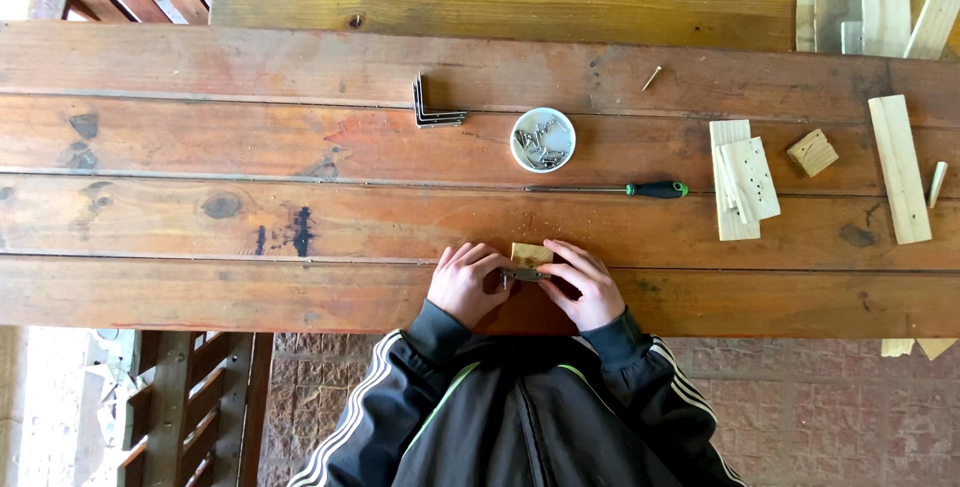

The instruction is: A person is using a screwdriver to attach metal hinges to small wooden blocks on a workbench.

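The small wooden block [531, 252] sits at the near edge of the plank table [300, 217], between our two hands, with a small metal bracket [521, 274] laid against its near side; our left hand [467, 282] curls around the bracket's left end, fingers closed on it and pressing it to the block; our right hand [588, 285] pinches the right end in the same way, and we cannot tell whether it also holds a screw. We judge the step in hand to be seating the bracket, so we should keep it flush and square to the block's edge, steady the block against the table, and hold firm with one hand before reaching for the green-handled screwdriver [610, 189] or the white dish of screws [542, 139] just beyond.
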